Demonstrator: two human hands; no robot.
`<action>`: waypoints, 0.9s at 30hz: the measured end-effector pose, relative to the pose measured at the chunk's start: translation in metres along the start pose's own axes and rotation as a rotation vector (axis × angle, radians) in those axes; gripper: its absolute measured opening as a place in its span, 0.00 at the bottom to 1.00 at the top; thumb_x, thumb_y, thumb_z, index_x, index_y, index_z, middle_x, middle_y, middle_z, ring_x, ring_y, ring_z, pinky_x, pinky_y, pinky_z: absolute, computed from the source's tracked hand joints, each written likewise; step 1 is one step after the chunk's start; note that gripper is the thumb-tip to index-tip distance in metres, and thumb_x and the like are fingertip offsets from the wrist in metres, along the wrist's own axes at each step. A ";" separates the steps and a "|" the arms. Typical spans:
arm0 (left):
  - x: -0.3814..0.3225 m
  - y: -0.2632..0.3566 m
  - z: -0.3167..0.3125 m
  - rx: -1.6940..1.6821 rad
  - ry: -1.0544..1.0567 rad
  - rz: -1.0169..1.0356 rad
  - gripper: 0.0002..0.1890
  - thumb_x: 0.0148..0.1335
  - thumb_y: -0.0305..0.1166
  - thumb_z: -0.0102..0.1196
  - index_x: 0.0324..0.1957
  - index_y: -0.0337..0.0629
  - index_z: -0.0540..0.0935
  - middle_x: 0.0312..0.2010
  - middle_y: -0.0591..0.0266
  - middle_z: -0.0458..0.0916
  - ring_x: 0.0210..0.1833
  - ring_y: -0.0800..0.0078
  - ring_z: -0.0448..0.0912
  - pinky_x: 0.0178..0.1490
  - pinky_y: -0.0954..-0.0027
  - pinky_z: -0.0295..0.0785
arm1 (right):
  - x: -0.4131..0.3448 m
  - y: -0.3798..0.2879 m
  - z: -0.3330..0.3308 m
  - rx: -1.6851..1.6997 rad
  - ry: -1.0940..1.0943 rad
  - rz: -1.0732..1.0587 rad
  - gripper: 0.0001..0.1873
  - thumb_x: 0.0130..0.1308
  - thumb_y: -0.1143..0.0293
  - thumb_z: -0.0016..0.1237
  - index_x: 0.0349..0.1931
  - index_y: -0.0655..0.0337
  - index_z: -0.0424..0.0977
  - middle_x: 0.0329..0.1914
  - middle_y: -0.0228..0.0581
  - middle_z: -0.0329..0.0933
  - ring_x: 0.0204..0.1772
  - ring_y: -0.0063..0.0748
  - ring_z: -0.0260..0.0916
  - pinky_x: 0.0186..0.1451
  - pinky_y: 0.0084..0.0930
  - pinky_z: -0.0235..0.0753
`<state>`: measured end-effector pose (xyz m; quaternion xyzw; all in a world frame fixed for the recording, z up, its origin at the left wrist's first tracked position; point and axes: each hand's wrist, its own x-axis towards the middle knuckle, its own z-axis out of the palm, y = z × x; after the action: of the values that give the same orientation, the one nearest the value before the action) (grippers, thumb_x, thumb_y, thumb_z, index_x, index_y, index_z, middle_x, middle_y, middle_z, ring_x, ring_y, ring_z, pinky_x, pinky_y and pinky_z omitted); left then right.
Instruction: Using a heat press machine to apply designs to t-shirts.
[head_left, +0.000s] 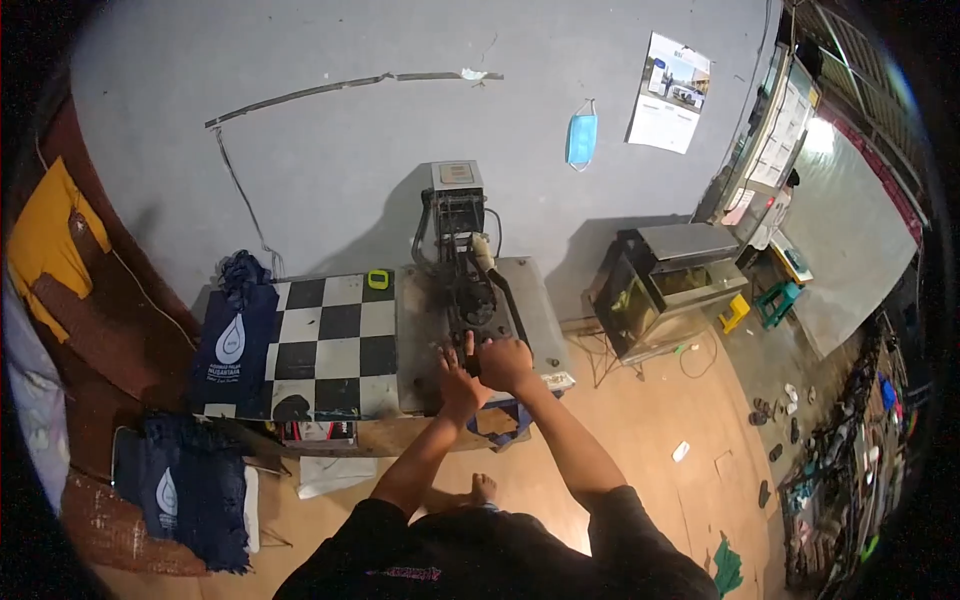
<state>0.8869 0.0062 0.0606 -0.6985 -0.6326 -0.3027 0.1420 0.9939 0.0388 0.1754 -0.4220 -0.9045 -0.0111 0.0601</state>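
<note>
A dark heat press machine (457, 217) with a grey control box stands on a board before me. My right hand (506, 365) is curled into a fist on the front end of its black lever handle. Just to the left, my left hand (461, 382) lies at the front of the press with its fingers spread; whether it grips anything is hard to see. Below the hands, dark blue cloth straps (501, 427) hang over the table's front edge. Left of the press, a stack of navy printed bags (232, 345) lies on the checkered table top (341, 315).
A yellow-green digital timer (378, 280) sits at the table's back. More navy bags (176, 495) lie lower left. A glass aquarium (652, 300) stands to the right. A blue face mask (581, 137) and a calendar (670, 94) hang on the wall. White paper (336, 476) lies on the floor.
</note>
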 end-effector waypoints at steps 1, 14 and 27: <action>0.000 0.000 -0.001 0.010 0.010 0.010 0.39 0.52 0.54 0.62 0.67 0.54 0.70 0.71 0.49 0.57 0.65 0.32 0.60 0.66 0.33 0.55 | 0.000 -0.001 -0.001 -0.004 0.034 -0.014 0.11 0.48 0.65 0.54 0.30 0.60 0.80 0.27 0.49 0.81 0.34 0.48 0.82 0.36 0.38 0.81; -0.007 -0.002 0.022 0.047 -0.029 0.006 0.42 0.52 0.50 0.62 0.68 0.45 0.67 0.70 0.46 0.60 0.69 0.25 0.53 0.69 0.34 0.49 | 0.008 0.002 -0.039 0.045 0.067 0.051 0.10 0.53 0.60 0.52 0.22 0.55 0.80 0.23 0.46 0.80 0.29 0.47 0.81 0.33 0.39 0.80; 0.014 0.002 -0.007 -0.088 -0.237 -0.078 0.30 0.58 0.51 0.58 0.59 0.46 0.78 0.66 0.44 0.66 0.70 0.24 0.51 0.69 0.29 0.47 | 0.019 0.004 -0.105 -0.046 0.004 0.001 0.10 0.58 0.60 0.49 0.29 0.53 0.81 0.31 0.43 0.82 0.37 0.40 0.83 0.36 0.36 0.80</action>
<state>0.8869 0.0129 0.0748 -0.7099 -0.6576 -0.2509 0.0239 0.9951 0.0488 0.2814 -0.4236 -0.9038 -0.0329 0.0523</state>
